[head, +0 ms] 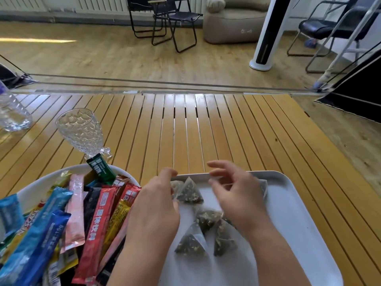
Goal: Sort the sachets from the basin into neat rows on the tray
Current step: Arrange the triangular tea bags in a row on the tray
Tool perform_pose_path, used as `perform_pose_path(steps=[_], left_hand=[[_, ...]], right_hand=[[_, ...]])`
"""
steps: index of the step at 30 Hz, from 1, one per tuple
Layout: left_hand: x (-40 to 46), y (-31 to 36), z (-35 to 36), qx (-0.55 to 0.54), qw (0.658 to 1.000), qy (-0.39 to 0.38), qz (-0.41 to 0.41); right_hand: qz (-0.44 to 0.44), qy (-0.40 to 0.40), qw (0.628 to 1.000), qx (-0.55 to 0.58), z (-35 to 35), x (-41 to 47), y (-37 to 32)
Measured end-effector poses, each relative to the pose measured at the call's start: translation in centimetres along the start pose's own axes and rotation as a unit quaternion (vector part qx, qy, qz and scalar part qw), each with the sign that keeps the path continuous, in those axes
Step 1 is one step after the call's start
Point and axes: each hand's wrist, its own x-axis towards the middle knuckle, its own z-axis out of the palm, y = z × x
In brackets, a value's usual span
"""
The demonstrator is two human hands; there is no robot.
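Forearms: nearest the lens, both bare, reaching up from the bottom edge over basin and tray.
Table [206, 129]: slatted wood, amber, carrying everything below.
Tray [292, 213]: white, rounded corners, right of centre, touching or just beside the basin.
Basin [37, 186]: white, round, at lower left, heaped with stick sachets.
Stick sachets [97, 230]: blue, red, pink, yellow, black and green, lying crosswise in the basin; one green stick [101, 169] propped on the far rim.
Left hand [154, 209]: over the tray's left edge, fingers curled, fingertips at a tea bag near the far-left corner; cannot tell whether pinching it or only touching.
Right hand [237, 195]: raised over the tray's far half, fingers loosely bent and spread, somewhat blurred, nothing visibly held.
Goblet [82, 133]: clear, patterned glass, upright on the table just behind the basin.
Bottle [12, 112]: clear plastic, at the far left edge, partly cut off.
Tea bags: pyramid-shaped, translucent, dark leaf inside, all on the tray. Two [189, 191] side by side near the far-left corner; a loose cluster [208, 220] between the wrists, not in a straight row; one more [264, 187] partly hidden behind the right hand.
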Motion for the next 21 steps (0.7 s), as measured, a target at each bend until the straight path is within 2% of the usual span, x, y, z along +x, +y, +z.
perform_pose_path(steps=[2, 4, 5, 8, 10, 15, 19, 21], left_hand=[[-0.2, 0.4, -0.1, -0.01, 1.0, -0.005, 0.019], [-0.5, 0.9, 0.0, -0.018, 0.999, -0.015, 0.037], [-0.6, 1.1, 0.1, -0.018, 0.999, -0.02, 0.043], [-1.0, 1.6, 0.2, 0.0, 0.998, -0.036, 0.052], [-1.2, 1.5, 0.5, 0.018, 0.997, -0.061, 0.048], [-1.7, 0.9, 1.5, 0.069, 0.987, -0.142, 0.022], [-1.7, 0.8, 1.9, 0.073, 0.985, -0.156, 0.025], [-1.5, 0.7, 1.9, 0.07, 0.987, -0.146, 0.022]], right_hand=[[-0.02, 0.11, 0.994, -0.009, -1.7, 0.2, 0.2], [-0.002, 0.161, 0.985, -0.06, -3.1, 0.3, 0.9], [0.025, 0.153, 0.984, -0.085, -3.6, 0.4, 1.4], [0.118, 0.059, 0.982, -0.133, -3.8, 0.2, 2.7], [0.144, 0.039, 0.976, -0.161, -3.6, 0.1, 3.0], [0.092, 0.06, 0.983, -0.149, -2.2, 0.3, 2.1], [0.07, -0.007, 0.994, -0.085, -0.2, 0.2, 0.8], [0.068, -0.023, 0.993, -0.097, 0.2, 0.3, 0.8]])
